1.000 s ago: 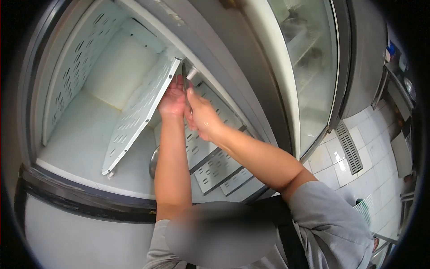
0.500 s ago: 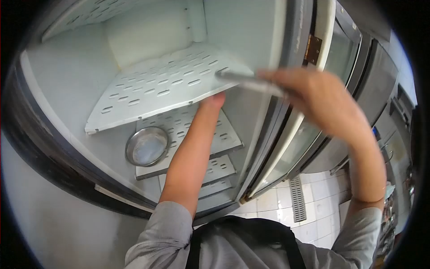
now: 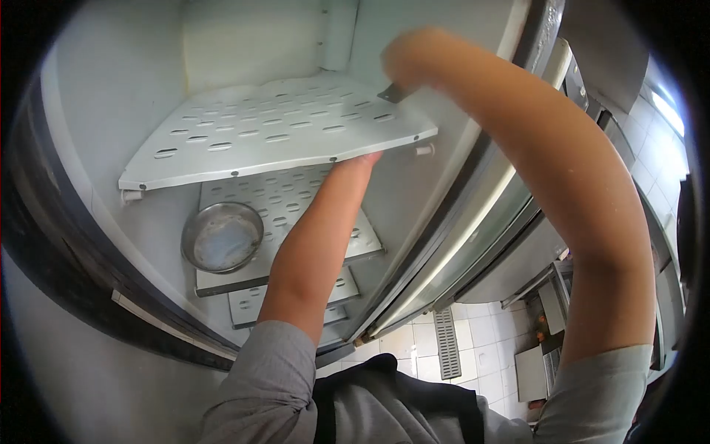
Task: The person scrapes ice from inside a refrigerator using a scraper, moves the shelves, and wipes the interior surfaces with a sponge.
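Observation:
Inside an upright fridge, a white slotted shelf (image 3: 244,159) slopes a little, with scalloped edges at its back. My left hand (image 3: 367,160) reaches beneath its front edge; the fingers are hidden under the shelf. Above the shelf's right side, my right hand (image 3: 418,58) is closed and blurred by motion. From it sticks out a flat grey metal blade (image 3: 396,92), its tip close over the shelf surface; whether it touches cannot be made out. A round metal bowl (image 3: 194,248) sits on the lower slotted shelf (image 3: 288,203), left of my left forearm.
More slotted shelves (image 3: 248,303) lie lower in the fridge. A small white support peg (image 3: 425,150) shows on the right wall. The glass door (image 3: 458,244) stands open at right. A drain grate (image 3: 447,344) runs through the tiled floor.
My right hand has swung left and inward, from beside the door frame to above the shelf, carrying the blade. My left hand stays beneath the shelf. The view has shifted slightly.

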A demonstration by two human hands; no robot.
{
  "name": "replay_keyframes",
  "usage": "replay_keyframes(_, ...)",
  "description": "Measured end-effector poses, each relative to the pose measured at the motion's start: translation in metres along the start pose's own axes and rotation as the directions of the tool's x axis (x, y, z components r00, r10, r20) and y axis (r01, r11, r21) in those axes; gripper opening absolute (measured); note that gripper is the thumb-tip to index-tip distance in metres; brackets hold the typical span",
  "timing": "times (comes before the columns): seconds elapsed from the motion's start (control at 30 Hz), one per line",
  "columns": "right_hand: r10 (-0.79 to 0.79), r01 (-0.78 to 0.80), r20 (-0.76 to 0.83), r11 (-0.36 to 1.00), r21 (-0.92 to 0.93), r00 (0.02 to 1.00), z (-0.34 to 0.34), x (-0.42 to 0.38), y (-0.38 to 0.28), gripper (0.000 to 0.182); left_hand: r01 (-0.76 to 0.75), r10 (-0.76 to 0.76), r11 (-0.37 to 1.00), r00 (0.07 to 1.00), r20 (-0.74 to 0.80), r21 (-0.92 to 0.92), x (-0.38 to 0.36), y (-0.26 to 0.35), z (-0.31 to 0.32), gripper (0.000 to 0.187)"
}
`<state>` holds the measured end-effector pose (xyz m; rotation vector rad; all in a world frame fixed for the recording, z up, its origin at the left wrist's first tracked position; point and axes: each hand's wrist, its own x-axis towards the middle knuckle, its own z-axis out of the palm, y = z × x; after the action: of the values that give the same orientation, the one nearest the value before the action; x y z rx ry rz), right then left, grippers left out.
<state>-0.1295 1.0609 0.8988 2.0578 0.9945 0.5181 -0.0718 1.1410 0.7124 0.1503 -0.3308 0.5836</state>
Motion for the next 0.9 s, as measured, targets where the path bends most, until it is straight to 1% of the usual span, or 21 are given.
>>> replay_keyframes(0.07,-0.034,0.025,-0.127,0.997,-0.072,0.991,0.008,0.015,-0.007,0.024,-0.054,0.05,0.993,0.998,0.035,0.102,-0.008,0.0,0.006,0.035)
replay_keyframes(0.17,0.002,-0.006,-0.168,1.0,-0.023,0.986,0.017,0.018,-0.018,0.018,-0.037,0.036,0.997,0.999,0.007,0.063,-0.008,0.001,0.008,0.035)
replay_keyframes(0.23,-0.005,-0.014,-0.236,0.997,-0.081,0.972,0.041,0.029,-0.027,0.016,-0.029,0.031,0.993,0.999,-0.009,0.113,-0.012,0.002,0.01,0.035)
replay_keyframes(0.27,0.004,-0.023,-0.242,0.997,-0.075,0.97,0.046,0.033,-0.031,0.016,-0.029,0.031,0.99,0.999,-0.015,0.14,-0.013,0.003,0.012,0.034)
replay_keyframes(0.3,0.014,-0.032,-0.249,0.997,-0.07,0.968,0.05,0.037,-0.035,0.016,-0.012,0.011,0.995,1.0,0.012,0.098,-0.013,0.004,0.012,0.035)
replay_keyframes(0.37,0.057,-0.057,-0.226,0.998,0.004,0.973,0.055,0.047,-0.041,0.016,0.022,-0.023,1.0,0.997,0.069,0.014,-0.013,0.007,0.012,0.036)
replay_keyframes(0.4,0.077,-0.07,-0.228,0.997,0.037,0.971,0.06,0.053,-0.044,0.017,0.015,-0.021,0.997,0.997,0.076,0.074,-0.014,0.007,0.011,0.035)
replay_keyframes(0.47,0.115,-0.087,-0.291,0.991,0.105,0.95,0.079,0.073,-0.041,0.022,-0.002,-0.016,0.98,0.996,0.088,0.2,-0.019,0.009,0.009,0.034)
replay_keyframes(0.57,0.287,-0.158,-0.396,0.932,0.327,0.872,0.074,0.083,-0.026,0.033,-0.018,0.005,0.955,0.999,0.043,0.296,-0.016,0.013,0.001,0.033)
replay_keyframes(0.67,-0.002,0.024,-0.396,0.998,0.05,0.918,0.075,0.108,0.016,0.039,0.0,0.01,0.924,1.0,-0.023,0.383,-0.015,0.005,-0.035,0.033)
replay_keyframes(0.73,-0.069,0.094,-0.362,0.994,0.051,0.93,0.054,0.084,0.022,0.033,-0.124,0.094,0.859,0.992,0.086,0.497,-0.01,0.002,-0.108,0.043)
replay_keyframes(0.77,-0.104,0.13,-0.348,0.99,0.051,0.932,0.043,0.07,0.024,0.03,-0.031,-0.068,0.461,0.995,0.071,0.887,-0.036,0.006,-0.108,0.056)
replay_keyframes(0.8,-0.096,0.092,-0.255,0.995,-0.027,0.962,0.032,0.063,0.02,0.027,0.012,-0.193,-0.091,0.981,-0.03,0.996,-0.068,0.008,-0.103,0.069)
replay_keyframes(0.83,-0.076,0.059,-0.163,0.992,-0.108,0.984,0.019,0.058,0.012,0.024,-0.047,-0.187,-0.43,0.982,-0.038,0.901,-0.095,0.005,-0.104,0.076)
replay_keyframes(0.87,-0.044,0.03,-0.07,0.982,-0.188,0.997,0.012,0.055,0.003,0.022,-0.097,-0.179,-0.716,0.983,-0.048,0.691,-0.116,0.002,-0.108,0.083)
replay_keyframes(0.9,-0.027,0.01,-0.082,0.978,-0.207,0.996,0.01,0.053,-0.005,0.02,-0.112,-0.209,-0.783,0.974,-0.09,0.612,-0.128,0.005,-0.116,0.085)
